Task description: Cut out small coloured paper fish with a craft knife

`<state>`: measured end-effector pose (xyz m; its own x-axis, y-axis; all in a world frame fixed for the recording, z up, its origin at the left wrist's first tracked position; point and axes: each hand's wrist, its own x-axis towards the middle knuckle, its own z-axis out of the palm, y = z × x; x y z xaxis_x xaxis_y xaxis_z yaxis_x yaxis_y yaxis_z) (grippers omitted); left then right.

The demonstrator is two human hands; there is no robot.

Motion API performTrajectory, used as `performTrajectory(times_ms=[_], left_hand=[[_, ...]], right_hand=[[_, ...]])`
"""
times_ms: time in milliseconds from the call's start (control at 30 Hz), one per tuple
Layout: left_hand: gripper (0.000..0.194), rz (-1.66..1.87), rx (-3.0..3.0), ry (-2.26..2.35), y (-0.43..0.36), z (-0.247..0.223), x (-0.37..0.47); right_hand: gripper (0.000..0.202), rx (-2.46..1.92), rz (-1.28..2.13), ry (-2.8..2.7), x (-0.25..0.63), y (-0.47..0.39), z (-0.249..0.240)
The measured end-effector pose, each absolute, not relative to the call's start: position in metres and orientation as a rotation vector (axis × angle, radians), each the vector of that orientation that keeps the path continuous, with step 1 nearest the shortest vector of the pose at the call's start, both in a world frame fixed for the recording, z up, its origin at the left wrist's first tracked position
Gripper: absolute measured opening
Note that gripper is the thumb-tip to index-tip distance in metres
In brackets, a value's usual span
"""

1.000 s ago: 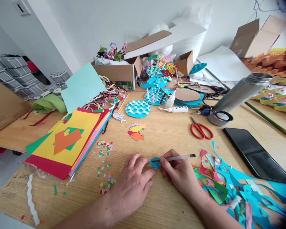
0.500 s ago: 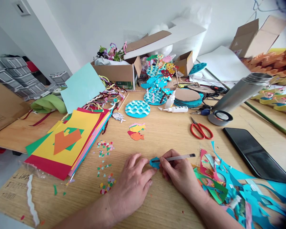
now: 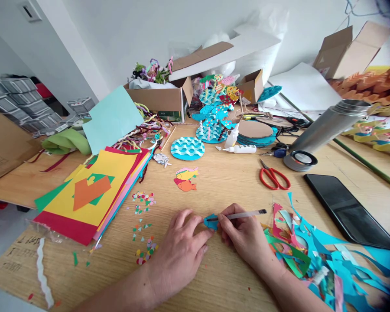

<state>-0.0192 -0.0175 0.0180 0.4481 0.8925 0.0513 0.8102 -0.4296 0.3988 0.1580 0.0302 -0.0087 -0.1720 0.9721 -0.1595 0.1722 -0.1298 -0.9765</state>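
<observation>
A small blue paper fish lies on the table between my two hands. The fingertips of my left hand hold its left side down against the wood. My right hand is closed around a slim pen with a dark end cap, its tip over the fish. Part of the fish is hidden by my right fingers. Farther up the table, a small group of yellow, orange and pink paper fish overlap one another.
Coloured paper sheets and confetti dots are on the left. Paper scraps, red-handled scissors, a black phone and a steel flask stand or lie to the right. Behind are a wave-patterned disc and glue bottles.
</observation>
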Motion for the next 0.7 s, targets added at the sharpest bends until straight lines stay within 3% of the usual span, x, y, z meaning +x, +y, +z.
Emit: performTrajectory(times_ms=[700], left_hand=[[0.032,0.361,2.377,1.46,-0.0186,0.0186,-0.0193]], right_hand=[[0.025,-1.367,1.359,-1.416,0.1572,0.031,-0.007]])
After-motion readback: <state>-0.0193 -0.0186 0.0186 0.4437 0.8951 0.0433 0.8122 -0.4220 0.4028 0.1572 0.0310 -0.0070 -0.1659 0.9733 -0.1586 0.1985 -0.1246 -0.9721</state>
